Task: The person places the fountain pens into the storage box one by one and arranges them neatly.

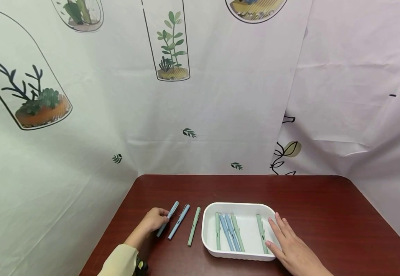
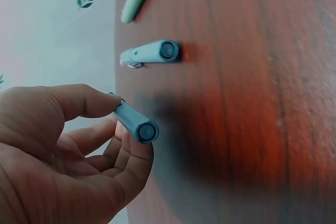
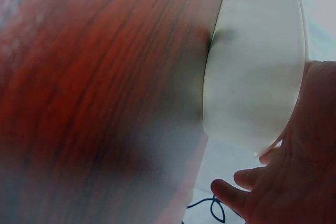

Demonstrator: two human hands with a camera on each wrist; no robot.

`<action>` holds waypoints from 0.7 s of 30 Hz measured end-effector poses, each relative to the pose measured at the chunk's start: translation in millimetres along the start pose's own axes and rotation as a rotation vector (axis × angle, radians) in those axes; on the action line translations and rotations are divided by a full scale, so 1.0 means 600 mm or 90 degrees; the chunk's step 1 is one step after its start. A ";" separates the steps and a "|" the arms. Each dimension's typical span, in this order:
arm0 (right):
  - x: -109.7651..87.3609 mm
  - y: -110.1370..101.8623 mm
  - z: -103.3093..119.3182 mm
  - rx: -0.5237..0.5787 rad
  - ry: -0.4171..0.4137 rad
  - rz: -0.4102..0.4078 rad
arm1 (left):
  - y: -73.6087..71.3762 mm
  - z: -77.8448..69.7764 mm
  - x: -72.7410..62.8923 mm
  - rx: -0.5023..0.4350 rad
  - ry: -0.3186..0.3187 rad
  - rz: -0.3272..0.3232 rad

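My left hand (image 1: 155,220) pinches a blue pen (image 2: 135,123) between thumb and fingers, over the left side of the table. Just right of it lie another blue pen (image 1: 179,222) and a green pen (image 1: 194,227), side by side and slanted. My right hand (image 1: 294,247) has its fingers spread at the right rim of a white tray (image 1: 251,257). Inside the tray, two blue pens (image 1: 232,233) lie between green pens at the left. One more green pen (image 1: 262,234) sits apart on the right, near my right thumb.
The dark red wooden table (image 1: 310,191) runs back to a pale curtain (image 1: 213,103) printed with plants and bottles. A dark band (image 1: 140,265) is round my left wrist, below a light sleeve (image 1: 120,261).
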State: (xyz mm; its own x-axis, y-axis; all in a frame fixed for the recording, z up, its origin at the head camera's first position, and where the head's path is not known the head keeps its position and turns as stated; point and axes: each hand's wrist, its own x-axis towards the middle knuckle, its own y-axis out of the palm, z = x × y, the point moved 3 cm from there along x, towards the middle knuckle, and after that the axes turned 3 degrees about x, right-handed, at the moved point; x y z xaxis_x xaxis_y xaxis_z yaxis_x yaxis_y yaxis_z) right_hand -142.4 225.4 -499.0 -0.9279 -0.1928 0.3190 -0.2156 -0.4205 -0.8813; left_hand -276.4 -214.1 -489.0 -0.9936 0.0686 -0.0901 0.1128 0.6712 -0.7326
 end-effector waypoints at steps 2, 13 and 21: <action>0.001 -0.001 0.000 0.001 0.001 0.001 | -0.002 -0.002 -0.001 -0.033 -0.008 0.002; 0.003 -0.002 0.002 0.013 0.019 0.016 | -0.004 -0.016 -0.008 -0.174 -0.025 0.025; 0.003 0.000 0.002 0.009 0.018 0.017 | -0.004 -0.034 -0.019 -0.248 -0.014 0.066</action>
State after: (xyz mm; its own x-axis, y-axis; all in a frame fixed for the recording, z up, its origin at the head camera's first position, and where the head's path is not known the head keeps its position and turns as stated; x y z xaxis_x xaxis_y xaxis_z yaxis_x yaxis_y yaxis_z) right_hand -143.4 224.2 -498.1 -0.9416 -0.1786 0.2855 -0.1871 -0.4276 -0.8844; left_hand -265.5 -201.4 -472.4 -0.9763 0.1371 -0.1674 0.1952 0.8915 -0.4089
